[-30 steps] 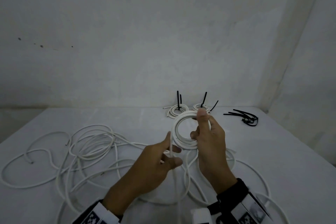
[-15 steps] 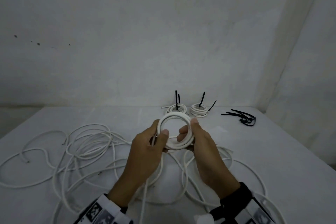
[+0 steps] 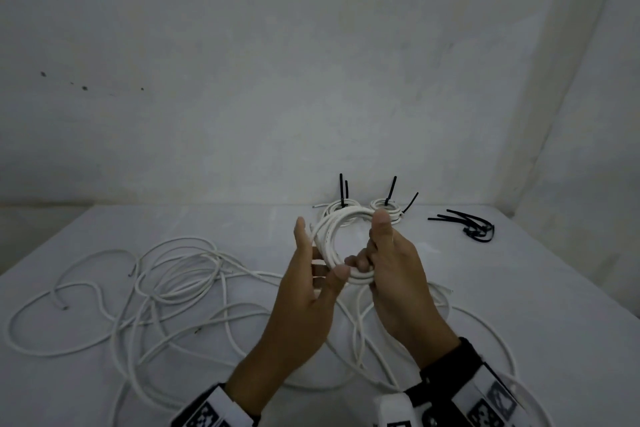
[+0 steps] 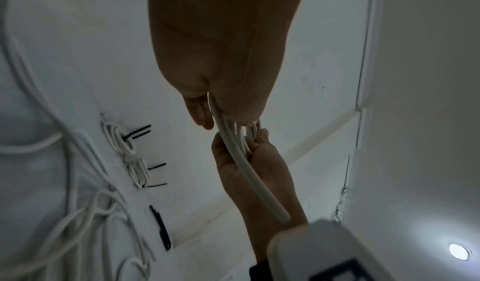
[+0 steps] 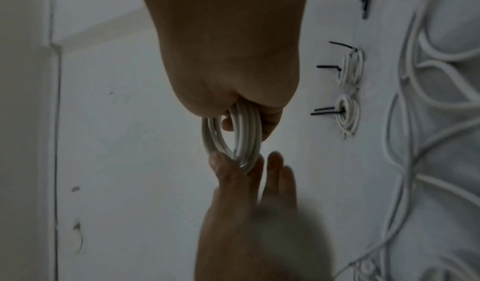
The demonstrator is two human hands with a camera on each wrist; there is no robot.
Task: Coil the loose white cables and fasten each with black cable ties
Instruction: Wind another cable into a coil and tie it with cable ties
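Note:
A small coil of white cable point(image 3: 329, 243) is held up over the table between both hands. My right hand point(image 3: 374, 243) grips its right side, thumb on the top rim and fingers curled through the ring point(image 5: 246, 133). My left hand point(image 3: 322, 253) pinches the left and lower rim between the thumb and the straighter fingers behind it. In the left wrist view the cable's free end point(image 4: 283, 217) lies along the right wrist. Loose white cables point(image 3: 173, 274) sprawl over the table's left and front. Several loose black cable ties point(image 3: 474, 227) lie at the back right.
Two tied coils point(image 3: 341, 210) point(image 3: 388, 211) with black tie tails sticking up sit at the back, just behind the hands. The white table point(image 3: 519, 288) meets a wall point(image 3: 311, 80) at the back and another on the right. More loops lie under my forearms.
A second ago my left hand drew the cable's tail below the coil. It then rose to the coil, and now both hands hold it with no tail hanging down.

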